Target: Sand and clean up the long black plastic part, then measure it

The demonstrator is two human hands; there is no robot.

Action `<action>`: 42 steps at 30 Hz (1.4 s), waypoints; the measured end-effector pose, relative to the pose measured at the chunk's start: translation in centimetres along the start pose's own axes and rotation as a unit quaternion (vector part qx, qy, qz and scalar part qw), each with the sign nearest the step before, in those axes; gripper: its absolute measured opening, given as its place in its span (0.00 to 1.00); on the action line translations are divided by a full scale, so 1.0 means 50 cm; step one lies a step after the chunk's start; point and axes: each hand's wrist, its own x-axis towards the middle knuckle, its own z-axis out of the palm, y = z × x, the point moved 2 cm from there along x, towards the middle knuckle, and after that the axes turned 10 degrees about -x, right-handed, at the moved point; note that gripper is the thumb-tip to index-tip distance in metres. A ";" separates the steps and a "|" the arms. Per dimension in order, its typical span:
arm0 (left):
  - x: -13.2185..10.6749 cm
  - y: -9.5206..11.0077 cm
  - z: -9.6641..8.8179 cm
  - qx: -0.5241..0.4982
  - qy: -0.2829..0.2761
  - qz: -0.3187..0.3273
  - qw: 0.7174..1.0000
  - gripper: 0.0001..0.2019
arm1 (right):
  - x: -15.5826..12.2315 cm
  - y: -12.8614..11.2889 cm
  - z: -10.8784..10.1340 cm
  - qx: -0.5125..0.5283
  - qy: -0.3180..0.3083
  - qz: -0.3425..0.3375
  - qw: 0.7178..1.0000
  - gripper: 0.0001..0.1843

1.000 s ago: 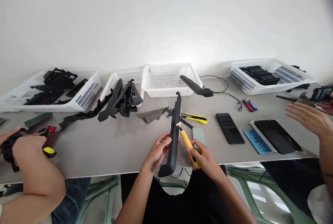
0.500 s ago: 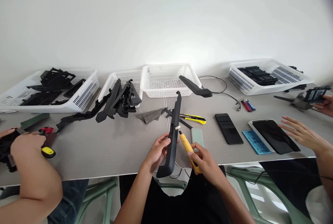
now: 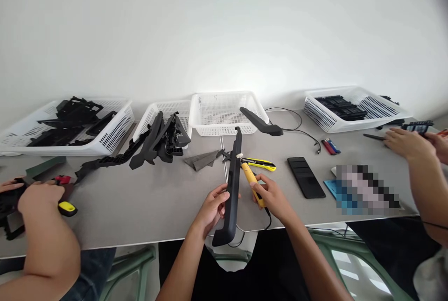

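My left hand [image 3: 214, 205] is closed around a long black plastic trim piece [image 3: 232, 198], gripping it near its middle. The piece stands lengthwise, its wider end toward me over the table's front edge. In my right hand [image 3: 268, 196] is a yellow corded rotary tool [image 3: 249, 175], held like a pen. Its white tip [image 3: 239, 156] is at the right edge of the trim piece; whether it touches I cannot tell. Behind lie a yellow utility knife [image 3: 261, 164], a grey cloth [image 3: 201, 160] and dark calipers [image 3: 224, 154], partly covered by the trim piece.
White baskets [image 3: 227, 128] line the wall; one has a black trim piece [image 3: 261, 122] leaning on it. More black parts [image 3: 159, 144] are heaped at left. A black phone [image 3: 306, 177] and lighters [image 3: 331, 146] lie right. Co-workers' hands [image 3: 42, 196] are at both sides.
My right hand and the rotary tool have moved up along the trim piece. At right, the co-worker's hand has left the phone and reached toward the black part farther back.
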 end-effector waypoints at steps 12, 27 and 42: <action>-0.005 -0.002 -0.003 0.016 -0.024 -0.016 0.999 0.40 | 0.106 -0.030 -0.027 -0.015 0.037 -0.030 0.999 0.19; -0.005 -0.007 -0.011 0.028 -0.029 -0.016 0.999 0.40 | 0.125 -0.025 -0.036 -0.018 0.064 -0.035 0.997 0.21; -0.005 -0.007 -0.005 0.022 -0.026 -0.015 0.999 0.38 | -0.038 0.028 0.016 -0.030 0.015 -0.003 0.999 0.25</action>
